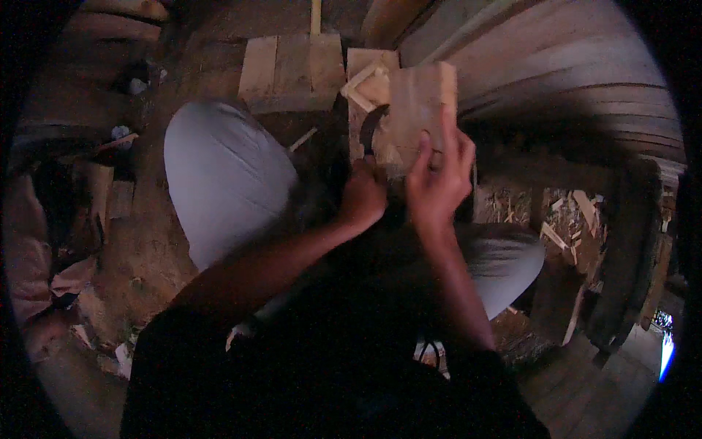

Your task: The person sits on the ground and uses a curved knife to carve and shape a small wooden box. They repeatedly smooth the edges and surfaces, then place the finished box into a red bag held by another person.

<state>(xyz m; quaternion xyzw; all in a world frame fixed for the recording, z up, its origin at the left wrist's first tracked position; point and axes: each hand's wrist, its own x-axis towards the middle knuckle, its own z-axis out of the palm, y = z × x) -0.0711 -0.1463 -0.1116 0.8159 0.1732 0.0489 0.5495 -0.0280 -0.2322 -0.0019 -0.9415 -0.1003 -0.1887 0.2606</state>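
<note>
My left hand (365, 196) is closed round the handle of a knife with a dark, hooked blade (371, 126). The blade curves upward beside the left edge of a thick, pale wooden board (418, 91); I cannot tell whether it touches. Gripping that board at its right side and lower end, my right hand (441, 179) has its thumb on the face and its fingers along the edge. Behind the blade lies a light wooden piece (373, 57) with thin strips of wood (358, 94) on it.
Flat boards (292, 73) lie ahead, left of the work. A thin stick (303, 139) rests near my left knee (227, 168). Wood shavings and offcuts (570, 227) are scattered at the right, next to a dark beam (621, 249). A plank wall (556, 69) rises at the far right.
</note>
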